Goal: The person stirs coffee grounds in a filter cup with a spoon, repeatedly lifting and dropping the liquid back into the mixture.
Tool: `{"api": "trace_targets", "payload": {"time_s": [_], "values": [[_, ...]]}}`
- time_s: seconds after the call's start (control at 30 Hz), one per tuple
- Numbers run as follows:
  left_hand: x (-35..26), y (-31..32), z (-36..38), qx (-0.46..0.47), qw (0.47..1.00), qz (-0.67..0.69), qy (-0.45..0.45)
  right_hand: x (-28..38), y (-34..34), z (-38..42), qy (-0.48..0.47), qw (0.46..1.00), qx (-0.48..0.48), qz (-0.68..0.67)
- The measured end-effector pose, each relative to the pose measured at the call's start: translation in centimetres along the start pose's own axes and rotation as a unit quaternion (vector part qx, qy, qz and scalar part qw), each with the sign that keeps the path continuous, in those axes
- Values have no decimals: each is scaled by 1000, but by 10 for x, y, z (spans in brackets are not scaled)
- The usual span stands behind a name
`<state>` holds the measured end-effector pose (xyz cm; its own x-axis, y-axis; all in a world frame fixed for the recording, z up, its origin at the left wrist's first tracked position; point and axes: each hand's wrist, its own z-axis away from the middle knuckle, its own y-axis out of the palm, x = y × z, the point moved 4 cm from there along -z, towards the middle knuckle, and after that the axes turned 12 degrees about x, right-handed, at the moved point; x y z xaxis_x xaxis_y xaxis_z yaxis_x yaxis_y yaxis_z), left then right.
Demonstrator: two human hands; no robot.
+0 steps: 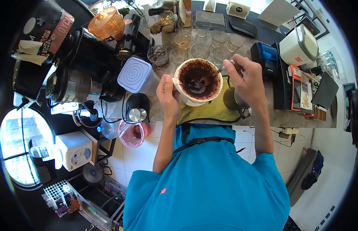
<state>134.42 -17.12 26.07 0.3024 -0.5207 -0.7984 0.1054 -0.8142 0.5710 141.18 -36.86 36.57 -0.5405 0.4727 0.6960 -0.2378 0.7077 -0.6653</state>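
Note:
A white cup [178, 91] with dark coffee-like residue up its inner wall and some dark liquid is tilted toward me. My left hand [168, 94] is closed on the cup's left side, thumb near the rim. A spoon [218, 71] dips into the cup, its bowl in the dark liquid. Pinched round the spoon's handle at the cup's upper right is my right hand [246, 79]. Under the cup lies a white saucer [191, 101], mostly hidden, over a green cloth [202, 113]. Just below my right hand stands a metal pitcher [233, 99].
Several clear glasses [200, 51] stand behind the cup. A lidded plastic container [135, 75] is to the left, near a grinder-like machine [73, 84]. On the right are a card terminal [298, 90] and a white appliance [299, 46]. A pink basket [134, 134] sits below the counter edge.

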Motion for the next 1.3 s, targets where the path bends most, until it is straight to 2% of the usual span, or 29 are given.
{"api": "trace_targets", "payload": {"time_s": [0.07, 0.17, 0.33, 0.4, 0.57, 0.63, 0.8, 1.0, 1.07, 1.17, 1.2, 1.27, 1.3], "values": [[-1, 1, 2, -22, 999, -43, -23, -7, 9, 1, 24, 1000, 15, 10], [2, 1, 1, -20, 999, -22, -36, -31, 28, -3, 78, 985, 85, -132], [4, -3, 1, -27, 999, -6, -35, -36, 22, -7, 100, 972, 67, -204], [1, 1, 0, -27, 999, -6, -30, -30, 13, -8, 70, 964, 36, -254], [2, -3, -2, -27, 999, 3, -20, -12, 0, -7, 55, 984, 12, -167], [1, -3, -3, -16, 1000, 5, -12, -7, 2, -7, 65, 995, 18, -78], [-3, 3, -4, -22, 1000, 13, -9, -24, 23, -6, 60, 987, 57, -141], [-5, 2, -6, -16, 1000, 7, -4, -12, 0, -3, 67, 980, 22, -184], [-4, -1, -7, 9, 1000, 7, -4, -1, -4, -5, 2, 998, 30, -60], [-7, 9, -9, -14, 1000, 12, -6, -3, 4, -7, -7, 999, 51, 7], [-7, 7, -9, -14, 1000, 11, -5, -6, 7, -8, -8, 999, 52, 7], [-4, 4, -10, 6, 1000, 3, -5, -23, 18, -8, 56, 987, 80, -125], [-4, 4, -10, 5, 1000, 3, -4, -29, 19, -9, 56, 987, 80, -125]]}}
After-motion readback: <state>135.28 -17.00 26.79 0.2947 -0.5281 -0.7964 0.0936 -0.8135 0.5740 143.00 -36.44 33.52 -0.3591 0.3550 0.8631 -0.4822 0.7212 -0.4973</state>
